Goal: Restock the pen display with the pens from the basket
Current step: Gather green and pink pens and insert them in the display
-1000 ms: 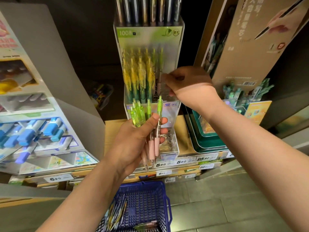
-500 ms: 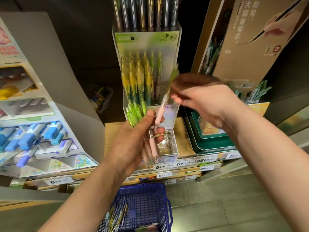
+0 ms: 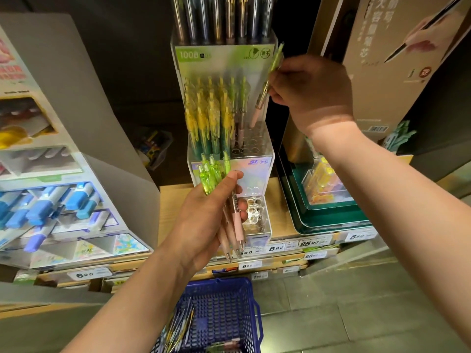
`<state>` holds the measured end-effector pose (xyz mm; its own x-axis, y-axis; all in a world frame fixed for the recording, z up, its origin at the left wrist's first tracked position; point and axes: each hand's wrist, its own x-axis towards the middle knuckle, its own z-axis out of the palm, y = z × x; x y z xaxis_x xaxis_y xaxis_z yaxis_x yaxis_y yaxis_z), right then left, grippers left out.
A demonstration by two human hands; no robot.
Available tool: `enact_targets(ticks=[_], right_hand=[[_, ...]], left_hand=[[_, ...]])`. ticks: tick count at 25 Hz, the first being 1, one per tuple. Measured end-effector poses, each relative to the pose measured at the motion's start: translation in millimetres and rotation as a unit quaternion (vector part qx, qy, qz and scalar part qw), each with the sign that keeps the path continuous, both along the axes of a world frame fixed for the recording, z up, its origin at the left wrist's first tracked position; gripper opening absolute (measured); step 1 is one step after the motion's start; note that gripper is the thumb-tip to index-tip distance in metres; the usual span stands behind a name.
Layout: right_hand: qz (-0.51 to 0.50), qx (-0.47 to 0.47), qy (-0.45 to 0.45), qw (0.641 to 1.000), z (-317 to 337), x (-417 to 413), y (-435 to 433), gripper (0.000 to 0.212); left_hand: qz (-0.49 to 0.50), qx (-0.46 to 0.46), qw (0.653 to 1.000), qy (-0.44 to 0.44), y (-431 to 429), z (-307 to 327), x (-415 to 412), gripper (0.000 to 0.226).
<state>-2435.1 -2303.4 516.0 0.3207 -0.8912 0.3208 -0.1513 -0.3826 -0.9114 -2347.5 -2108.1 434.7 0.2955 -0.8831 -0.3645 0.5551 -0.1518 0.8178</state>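
The blue basket sits lowest, with loose pens inside. Above it the left hand grips a bundle of green-capped pens, as before. Farther up, the right hand has risen from the bundle and pinches a single pen, its tip now at the empty holes of the pen display.

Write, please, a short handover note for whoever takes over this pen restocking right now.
Right hand: pinches one green-topped pen, tip down at the empty holes on the right of the display.
Left hand: grips a bunch of the same pens.
Basket: on the floor below, more pens in it.
Done: the display's left rows are full.
Left: seat this pen, then the bunch, then the basket's pens.
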Motion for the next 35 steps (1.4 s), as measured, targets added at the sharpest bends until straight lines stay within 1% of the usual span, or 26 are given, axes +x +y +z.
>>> enact_targets(ticks=[1,2,4,7,12,14,15,16,17,18,19,20,22,23,25,27,29,32,34,35], right_hand=[[0.002,-0.004,0.016,1.0,-2.8,1.5,-0.4,0.008],[0.004,-0.013,0.037,0.999,-5.2,2.6,-0.5,0.005],[0.0,-0.039,0.101,0.994,-8.2,3.9,0.8,0.009],[0.011,-0.046,0.184,0.982,-11.2,6.3,7.6,0.01],[0.007,-0.03,0.233,0.972,-10.5,6.7,14.5,0.018],[0.005,-0.023,0.266,0.964,-12.8,1.1,21.3,0.02],[0.011,-0.006,0.266,0.964,-15.3,-4.7,27.0,0.023],[0.026,0.032,0.25,0.967,-17.6,-11.6,34.9,0.03],[0.06,0.099,0.217,0.969,-19.8,-18.7,44.3,0.035],[0.105,0.171,0.182,0.963,-22.5,-24.7,53.3,0.032],[0.152,0.22,0.159,0.95,-25.2,-29.4,61.3,0.025],[0.184,0.237,0.153,0.941,-28.7,-33.0,66.2,0.02],[0.196,0.254,0.129,0.938,-33.1,-35.0,70.2,0.02],[0.186,0.268,0.103,0.94,-31.7,-34.9,70.4,0.018],[0.152,0.294,0.019,0.943,-24.3,-34.6,64.6,0.01],[0.095,0.272,-0.061,0.956,-11.4,-35.3,50.3,0.01],[0.024,0.205,-0.095,0.974,3.0,-35.0,29.2,0.013],[-0.049,0.097,-0.092,0.99,19.8,-29.9,6.8,0.013],[-0.049,0.049,-0.07,0.995,19.8,-23.1,1.8,0.012],[-0.041,0.039,-0.062,0.997,17.6,-19.8,2.1,0.012]], left_hand=[[0.001,0.0,1.0,-0.002,0.0,-0.1,-0.2,0.052],[0.001,-0.002,1.0,-0.006,0.0,-0.5,-0.7,0.051],[0.003,-0.005,1.0,-0.011,-0.4,-1.2,-1.8,0.042],[0.003,-0.005,1.0,-0.02,-1.3,-1.7,-3.2,0.039],[0.012,-0.006,0.999,-0.045,-3.6,1.0,-5.1,0.037],[0.015,-0.007,0.999,-0.047,-4.3,3.8,-6.2,0.042],[0.021,-0.013,0.999,-0.043,-4.8,5.4,-6.5,0.045],[0.029,-0.02,0.999,-0.039,-5.7,6.4,-6.6,0.047],[0.035,-0.027,0.998,-0.036,-6.3,6.9,-6.4,0.047],[0.037,-0.033,0.998,-0.036,-6.6,7.3,-6.0,0.045],[0.035,-0.035,0.998,-0.038,-6.5,7.6,-6.1,0.042],[0.031,-0.035,0.998,-0.042,-6.2,7.4,-6.3,0.039],[0.026,-0.032,0.998,-0.049,-5.0,6.4,-6.4,0.037],[0.027,-0.028,0.998,-0.051,-4.5,6.5,-6.3,0.037],[0.04,-0.023,0.998,-0.045,-5.0,6.8,-5.4,0.036],[0.057,-0.025,0.997,-0.035,-6.5,6.8,-4.5,0.03],[0.058,-0.029,0.997,-0.032,-7.0,7.8,-4.5,0.025],[0.044,-0.032,0.998,-0.042,-5.9,8.9,-3.2,0.027],[0.036,-0.032,0.998,-0.048,-5.2,9.1,-2.5,0.032],[0.035,-0.035,0.998,-0.048,-5.0,9.2,-2.4,0.032]])
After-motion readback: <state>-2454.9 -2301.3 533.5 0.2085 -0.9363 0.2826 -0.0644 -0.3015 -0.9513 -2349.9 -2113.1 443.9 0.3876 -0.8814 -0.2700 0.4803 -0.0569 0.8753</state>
